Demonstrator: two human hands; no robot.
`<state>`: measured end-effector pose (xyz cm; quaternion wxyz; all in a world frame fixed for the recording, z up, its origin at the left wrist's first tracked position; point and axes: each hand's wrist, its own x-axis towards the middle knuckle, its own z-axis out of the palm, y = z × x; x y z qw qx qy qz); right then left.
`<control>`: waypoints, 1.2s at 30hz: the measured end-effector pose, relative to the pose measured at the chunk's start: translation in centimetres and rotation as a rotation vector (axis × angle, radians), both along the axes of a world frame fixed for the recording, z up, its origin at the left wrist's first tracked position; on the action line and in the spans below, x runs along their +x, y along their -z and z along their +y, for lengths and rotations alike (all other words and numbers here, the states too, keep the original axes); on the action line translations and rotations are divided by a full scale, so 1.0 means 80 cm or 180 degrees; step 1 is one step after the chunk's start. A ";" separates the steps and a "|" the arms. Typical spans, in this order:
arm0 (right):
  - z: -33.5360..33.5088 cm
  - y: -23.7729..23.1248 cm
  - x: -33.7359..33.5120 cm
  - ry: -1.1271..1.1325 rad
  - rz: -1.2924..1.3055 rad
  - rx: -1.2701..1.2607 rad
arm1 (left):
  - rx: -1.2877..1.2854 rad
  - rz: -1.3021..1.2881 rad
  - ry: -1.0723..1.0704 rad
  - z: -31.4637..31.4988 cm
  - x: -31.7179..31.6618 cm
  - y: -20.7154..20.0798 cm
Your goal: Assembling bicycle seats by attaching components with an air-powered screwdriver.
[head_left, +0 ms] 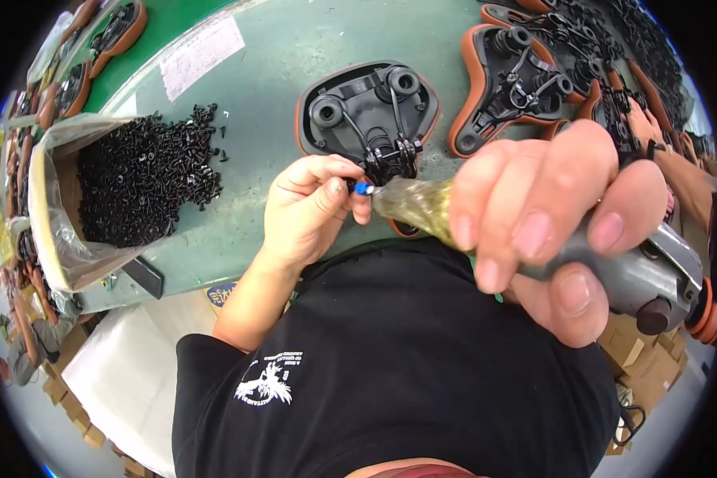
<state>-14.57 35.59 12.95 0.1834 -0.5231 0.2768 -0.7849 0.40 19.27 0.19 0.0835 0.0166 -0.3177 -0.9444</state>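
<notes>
My right hand (550,215) is wrapped around a grey power screwdriver (633,275), whose nose is covered in yellowish clear wrapping and points left. My left hand (311,203) is closed in a pinch at the driver's tip, on a small dark piece with a blue part (363,189) beside it. It looks like a screw, though the fingertips partly hide it. Just beyond both hands, a bicycle saddle (342,135) lies upside down on the green table (271,88). Its black underside shows two round spring-like parts and a clamp, and its edge is orange-brown.
At the left, a plastic-lined box (52,215) lies on its side, black screws (147,175) spilling out onto the table. More upturned saddles (478,88) crowd the right. A paper sheet (203,56) lies farther back. Another person's arm (681,171) reaches in at the far right.
</notes>
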 end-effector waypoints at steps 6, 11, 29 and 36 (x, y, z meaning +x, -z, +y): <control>0.011 0.009 0.002 0.0199 0.0022 0.0159 | -0.0308 0.0265 -0.0152 -0.005 -0.013 0.003; 0.033 0.006 0.007 0.0508 0.0042 0.0372 | -0.0430 0.0254 0.0473 -0.016 -0.033 -0.001; 0.032 0.012 -0.020 0.0719 0.0895 0.0716 | -0.5497 -0.0017 -0.1710 -0.064 -0.066 0.001; 0.010 0.025 -0.045 0.0265 0.1146 0.0557 | -0.5605 0.0018 -0.2375 -0.049 -0.078 0.032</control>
